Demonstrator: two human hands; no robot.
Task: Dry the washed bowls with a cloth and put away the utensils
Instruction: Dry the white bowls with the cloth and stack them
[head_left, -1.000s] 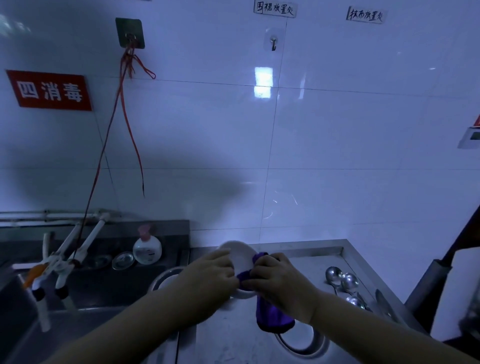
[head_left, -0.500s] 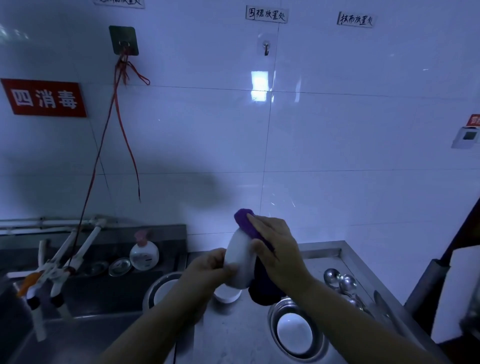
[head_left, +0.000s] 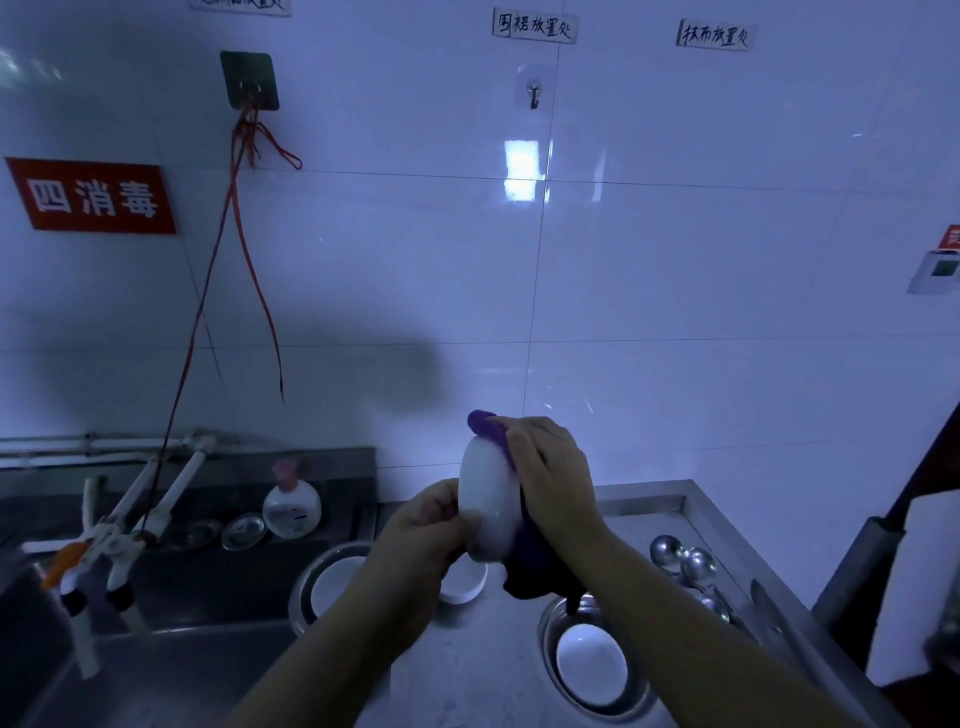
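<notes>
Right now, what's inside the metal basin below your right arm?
One white bowl lies in the metal basin. The hanging purple cloth covers its far rim.

Crowded counter under two raised hands

Below the left hand (head_left: 421, 530) sit a steel basin (head_left: 306, 592) and an upturned white bowl (head_left: 465, 587); below the right hand (head_left: 550, 483), another basin (head_left: 550, 654); spoons (head_left: 680, 561) lie right. Bare steel between the basins.

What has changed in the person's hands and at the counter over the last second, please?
Both hands lifted the white bowl off the counter and tipped it on edge; the right hand slid the purple cloth up over its rim. The left hand still grips the bowl. Ladles and soap bottle stayed put.
</notes>
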